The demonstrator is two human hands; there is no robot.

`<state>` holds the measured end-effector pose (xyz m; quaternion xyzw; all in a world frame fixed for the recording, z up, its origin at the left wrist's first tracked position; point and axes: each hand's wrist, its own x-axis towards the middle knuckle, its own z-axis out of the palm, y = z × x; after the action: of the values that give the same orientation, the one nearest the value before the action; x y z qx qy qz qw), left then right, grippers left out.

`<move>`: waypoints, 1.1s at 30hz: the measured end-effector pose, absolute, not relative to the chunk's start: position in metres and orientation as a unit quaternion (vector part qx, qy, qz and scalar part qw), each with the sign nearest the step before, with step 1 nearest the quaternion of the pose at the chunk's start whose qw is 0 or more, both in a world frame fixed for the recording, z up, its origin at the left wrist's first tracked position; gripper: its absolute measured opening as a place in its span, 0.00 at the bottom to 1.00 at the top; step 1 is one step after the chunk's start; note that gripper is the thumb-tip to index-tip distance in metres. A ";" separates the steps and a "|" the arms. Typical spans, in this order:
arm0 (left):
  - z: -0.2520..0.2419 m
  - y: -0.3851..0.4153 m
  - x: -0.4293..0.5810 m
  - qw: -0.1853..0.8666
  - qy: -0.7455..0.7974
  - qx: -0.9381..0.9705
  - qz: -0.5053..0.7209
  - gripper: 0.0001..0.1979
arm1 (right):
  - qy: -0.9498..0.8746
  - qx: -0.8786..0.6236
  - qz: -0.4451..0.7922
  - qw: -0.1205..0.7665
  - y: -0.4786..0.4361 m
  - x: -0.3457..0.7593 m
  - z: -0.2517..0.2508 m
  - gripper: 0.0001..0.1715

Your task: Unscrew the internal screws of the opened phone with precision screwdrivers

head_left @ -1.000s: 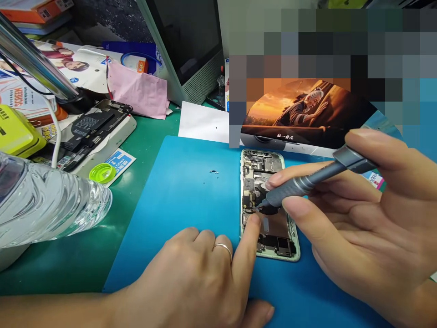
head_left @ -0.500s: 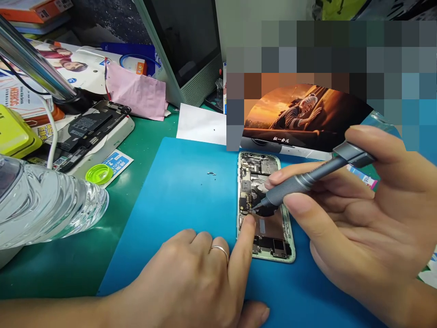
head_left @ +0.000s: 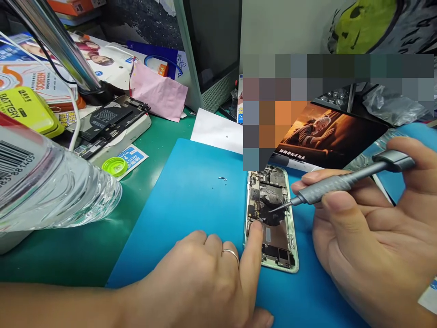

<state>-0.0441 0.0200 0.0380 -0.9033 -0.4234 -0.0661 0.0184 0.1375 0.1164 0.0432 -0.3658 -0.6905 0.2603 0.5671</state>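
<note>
An opened phone (head_left: 273,237) with bare circuitry lies on the blue mat, its long side running away from me. My left hand (head_left: 208,278) rests at its near left, index finger stretched onto the board's left part. The other fingers curl under, partly hidden, and the thumb is apart. A grey precision screwdriver (head_left: 327,189) is gripped in my right hand (head_left: 372,232), between thumb and fingers, with the index finger on its end cap. Its thin tip is over the dark middle of the phone; I cannot tell if it touches. Tiny parts (head_left: 222,178) lie on the mat.
A water bottle (head_left: 61,182) leans in at the left. Behind it are a green cap (head_left: 115,166), another opened phone (head_left: 109,120), a yellow battery box (head_left: 29,111) and a metal lamp post (head_left: 64,50). A screen (head_left: 327,132) playing video stands behind the phone, partly pixelated.
The screwdriver has drawn back to the right, its tip leaving the board by my left fingertip. My left index finger stays on the phone. The view has shifted left.
</note>
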 end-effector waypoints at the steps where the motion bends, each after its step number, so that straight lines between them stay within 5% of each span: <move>1: 0.038 0.020 -0.044 0.013 -0.427 -0.902 -0.071 0.35 | -0.689 -0.366 0.257 0.571 0.116 0.138 0.043 0.38; 4: 0.039 0.024 -0.047 -0.024 -0.439 -0.891 -0.111 0.34 | -0.687 -0.359 0.235 0.586 0.114 0.138 0.040 0.40; 9: 0.048 0.034 -0.057 -0.222 -0.502 -0.799 -0.244 0.10 | -0.697 -0.305 0.230 0.607 0.105 0.142 0.040 0.45; 16: 0.045 0.036 -0.060 -0.228 -0.472 -0.794 -0.307 0.12 | -0.788 -0.226 0.263 0.510 0.094 0.159 0.051 0.51; 33: 0.036 0.036 -0.062 -0.315 -0.471 -0.775 -0.280 0.06 | -0.805 -0.211 0.259 0.490 0.097 0.159 0.057 0.51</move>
<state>-0.0622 0.0364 0.0358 -0.7748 -0.4714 -0.2800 -0.3148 0.1589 0.0969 0.0570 -0.2114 -0.8049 0.2587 0.4904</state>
